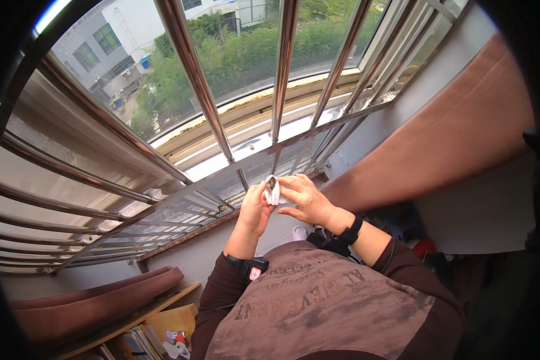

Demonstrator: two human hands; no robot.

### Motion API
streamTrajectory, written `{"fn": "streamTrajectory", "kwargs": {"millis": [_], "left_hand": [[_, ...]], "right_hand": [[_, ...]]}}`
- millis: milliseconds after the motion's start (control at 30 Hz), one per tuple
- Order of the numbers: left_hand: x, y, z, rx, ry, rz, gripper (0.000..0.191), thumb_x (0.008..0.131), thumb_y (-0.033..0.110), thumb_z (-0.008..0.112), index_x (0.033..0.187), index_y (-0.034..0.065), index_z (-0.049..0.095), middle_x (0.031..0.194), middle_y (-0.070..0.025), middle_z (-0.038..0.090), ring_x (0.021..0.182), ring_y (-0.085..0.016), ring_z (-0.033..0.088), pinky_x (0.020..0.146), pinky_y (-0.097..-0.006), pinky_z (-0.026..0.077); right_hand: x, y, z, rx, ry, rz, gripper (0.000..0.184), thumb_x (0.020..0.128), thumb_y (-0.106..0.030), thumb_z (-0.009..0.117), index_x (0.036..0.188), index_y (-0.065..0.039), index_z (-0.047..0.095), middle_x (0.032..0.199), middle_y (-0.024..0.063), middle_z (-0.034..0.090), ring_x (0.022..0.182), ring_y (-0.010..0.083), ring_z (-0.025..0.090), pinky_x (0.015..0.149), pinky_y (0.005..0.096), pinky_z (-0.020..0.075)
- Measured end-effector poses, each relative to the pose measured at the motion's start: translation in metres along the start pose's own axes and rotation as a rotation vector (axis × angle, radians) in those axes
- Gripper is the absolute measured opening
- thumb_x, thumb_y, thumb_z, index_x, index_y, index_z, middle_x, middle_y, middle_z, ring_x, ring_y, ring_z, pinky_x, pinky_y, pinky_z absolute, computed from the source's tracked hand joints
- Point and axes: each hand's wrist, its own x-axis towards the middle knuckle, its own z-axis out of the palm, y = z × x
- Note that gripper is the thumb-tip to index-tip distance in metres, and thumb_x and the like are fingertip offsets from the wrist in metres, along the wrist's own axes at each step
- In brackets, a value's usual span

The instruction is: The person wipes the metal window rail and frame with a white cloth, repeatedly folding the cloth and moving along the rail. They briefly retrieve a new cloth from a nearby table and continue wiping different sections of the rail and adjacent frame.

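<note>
A small folded white cloth or wipe (272,197) is held up before me, just on the room side of the metal window bars. Dark grime shows in its fold. My left hand (254,208) grips the cloth from the left, between thumb and fingers. From the right, my right hand (309,200) has its fingertips on the cloth, its thumb lower down and apart from it. Part of the cloth is hidden behind the right fingers. Both wrists wear black bands with small devices.
Shiny upright metal bars (284,67) and a flat cross rail (252,158) stand before the window sill (247,146). Brown curtains or padded panels hang at right (450,121) and lower left (103,301). A wooden shelf (173,317) with books (141,342) stands lower left.
</note>
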Motion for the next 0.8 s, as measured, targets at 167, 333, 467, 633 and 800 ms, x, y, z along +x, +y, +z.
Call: {"fn": "streamTrajectory", "kwargs": {"millis": [167,333,467,633,800], "left_hand": [[-0.001,0.010,0.020,0.267,-0.132,-0.099,0.032,0.097,0.032,0.044,0.107,0.0045,0.057,0.107,-0.0099,0.062,0.095,-0.019,0.061,0.087,-0.0302,0.044],[-0.013,0.051,0.039,0.832,-0.136,0.386,0.020,0.093,0.013,0.053,0.109,0.0009,0.056,0.108,-0.0089,0.062,0.094,-0.016,0.060,0.086,-0.0275,0.044],[-0.027,0.096,0.045,0.899,0.118,1.090,0.026,0.087,-0.002,0.051,0.112,-0.0002,0.049,0.110,-0.0101,0.053,0.096,-0.017,0.053,0.086,-0.0277,0.039],[0.006,0.116,0.054,1.344,0.385,1.661,0.061,0.081,0.005,0.059,0.131,0.0019,0.025,0.130,-0.0164,0.031,0.121,-0.028,0.035,0.101,-0.0402,0.028],[0.042,0.128,0.066,1.194,0.435,1.636,0.070,0.087,0.013,0.060,0.139,0.0041,0.014,0.137,-0.0212,0.026,0.121,-0.032,0.038,0.096,-0.0406,0.036]], "right_hand": [[-0.007,0.029,-0.007,0.187,0.079,0.021,0.028,0.067,-0.001,0.069,0.095,-0.006,0.063,0.105,0.0094,0.062,0.094,0.0295,0.060,0.081,0.0363,0.0478],[-0.020,0.079,-0.037,0.566,0.352,0.405,0.022,0.076,0.007,0.060,0.096,-0.001,0.064,0.099,0.0121,0.064,0.087,0.0202,0.063,0.075,0.0273,0.0506],[-0.034,0.146,-0.091,0.706,0.873,0.628,0.015,0.089,-0.006,0.059,0.102,-0.002,0.063,0.093,-0.0010,0.064,0.088,0.0073,0.057,0.076,0.0223,0.0462],[-0.023,0.232,-0.159,0.500,1.475,0.607,0.024,0.087,-0.009,0.061,0.108,-0.001,0.052,0.096,0.0032,0.061,0.085,0.0118,0.058,0.075,0.0254,0.0474],[-0.001,0.309,-0.199,-0.022,1.288,0.816,0.009,0.082,-0.004,0.061,0.090,-0.002,0.062,0.085,0.0072,0.064,0.077,0.0124,0.061,0.068,0.0261,0.0498]]}}
